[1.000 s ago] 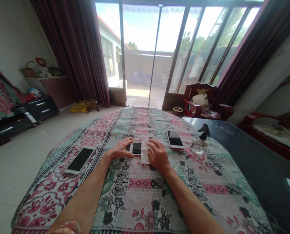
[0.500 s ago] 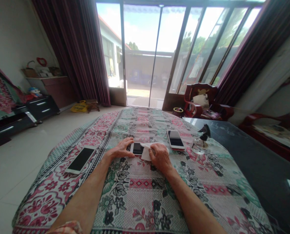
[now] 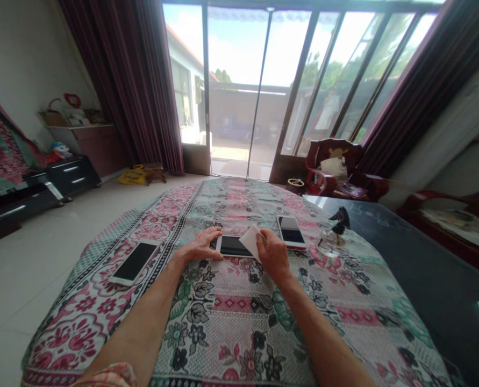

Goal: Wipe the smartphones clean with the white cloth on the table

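A phone [image 3: 233, 245] with a dark screen lies flat on the flowered tablecloth [image 3: 231, 317] in front of me. My left hand [image 3: 199, 248] rests on the cloth with its fingers stretched out against the phone's left end. My right hand [image 3: 274, 254] is closed in a pinch on a white cloth [image 3: 250, 239], lifted at an angle over the phone's right end. A second phone [image 3: 290, 232] lies to the right and a third phone [image 3: 133, 263] to the left, both face up.
A small glass object with a dark top [image 3: 331, 236] stands right of the phones, where a dark glass table [image 3: 433, 279] begins. Red wooden chairs [image 3: 336, 172] and sliding glass doors [image 3: 263, 91] lie beyond. A dark low cabinet [image 3: 33, 188] stands at the left.
My right hand has lifted the white cloth off the phone's right part and moved slightly right, baring more of the screen. My left hand has stayed in place.
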A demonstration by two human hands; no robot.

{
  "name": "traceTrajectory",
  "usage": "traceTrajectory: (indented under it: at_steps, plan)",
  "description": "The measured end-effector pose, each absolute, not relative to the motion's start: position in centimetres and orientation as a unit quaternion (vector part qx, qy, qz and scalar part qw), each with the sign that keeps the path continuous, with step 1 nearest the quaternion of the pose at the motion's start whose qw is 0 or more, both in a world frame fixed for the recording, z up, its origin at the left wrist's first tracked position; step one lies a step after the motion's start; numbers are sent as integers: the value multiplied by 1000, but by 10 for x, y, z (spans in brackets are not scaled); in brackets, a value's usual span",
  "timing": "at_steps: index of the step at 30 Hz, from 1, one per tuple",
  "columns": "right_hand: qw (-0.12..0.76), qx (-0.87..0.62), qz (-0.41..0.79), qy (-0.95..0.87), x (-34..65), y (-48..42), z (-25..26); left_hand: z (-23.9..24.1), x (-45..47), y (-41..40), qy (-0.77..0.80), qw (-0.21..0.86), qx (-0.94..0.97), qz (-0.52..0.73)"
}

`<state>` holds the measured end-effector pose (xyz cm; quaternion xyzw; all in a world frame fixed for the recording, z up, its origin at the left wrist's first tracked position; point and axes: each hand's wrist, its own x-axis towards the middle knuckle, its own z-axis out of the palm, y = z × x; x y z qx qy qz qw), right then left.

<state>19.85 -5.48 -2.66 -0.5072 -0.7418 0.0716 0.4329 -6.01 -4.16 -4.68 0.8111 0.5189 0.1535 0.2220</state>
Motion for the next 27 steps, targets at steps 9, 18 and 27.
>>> traceTrajectory:
  at_steps: [9,18,27]
  plan:
    - [378,-517,133,-756,199,-47,-39,-48,-61,-41,517,227,811,157]
    - [257,-485,-32,-835,199,-57,-39,-46,-60,-42,523,222,808,159]
    - [218,-474,-26,-853,181,-70,-45,-53,-45,-45,552,154,794,203]
